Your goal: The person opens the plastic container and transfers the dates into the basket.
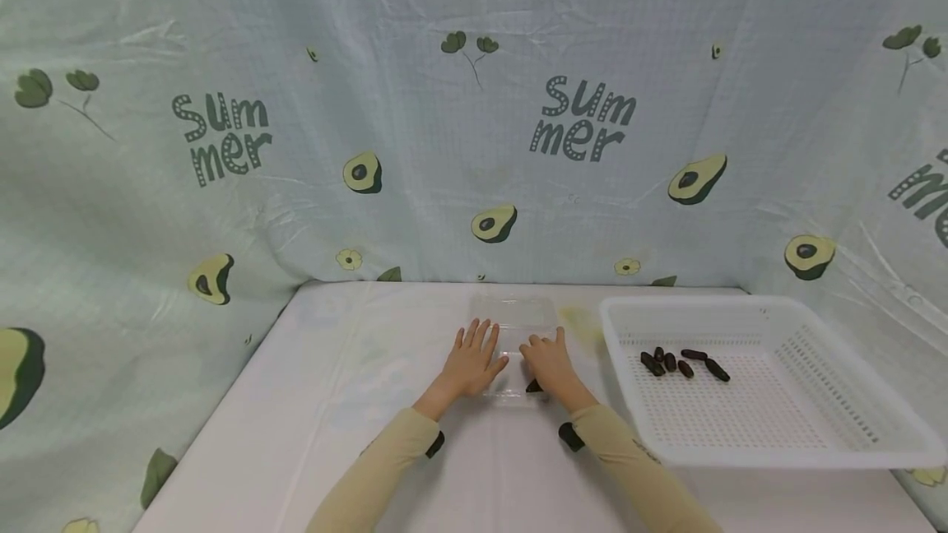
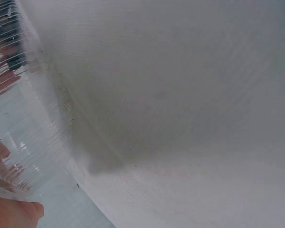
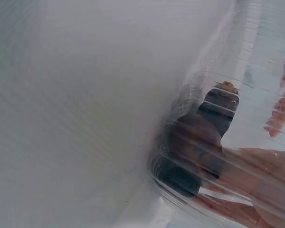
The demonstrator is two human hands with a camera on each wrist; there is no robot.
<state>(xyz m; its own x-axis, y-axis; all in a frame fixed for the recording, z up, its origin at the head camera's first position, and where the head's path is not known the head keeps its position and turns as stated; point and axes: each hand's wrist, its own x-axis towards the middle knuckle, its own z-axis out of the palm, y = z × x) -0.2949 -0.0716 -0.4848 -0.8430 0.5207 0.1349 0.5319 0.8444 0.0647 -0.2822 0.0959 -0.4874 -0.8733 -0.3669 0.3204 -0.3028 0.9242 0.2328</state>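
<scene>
A clear plastic container [image 1: 511,391] lies on the table in the head view, its clear lid [image 1: 514,311] folded back behind it. My left hand [image 1: 467,364] lies over its left side with fingers spread and straight; part of it shows beside the plastic in the left wrist view. My right hand [image 1: 550,364] is at the container's right side, fingers bent down into it. Through the clear wall, the right wrist view shows fingers pinching a dark oblong piece [image 3: 178,179]. Another dark piece with a tan tip [image 3: 221,107] lies right beside it.
To the right stands a white perforated basket [image 1: 748,426] with several dark brown oblong pieces [image 1: 670,362] on its floor. A white cloth covers the table [image 1: 370,352], and a printed curtain [image 1: 415,105] hangs behind and at the sides.
</scene>
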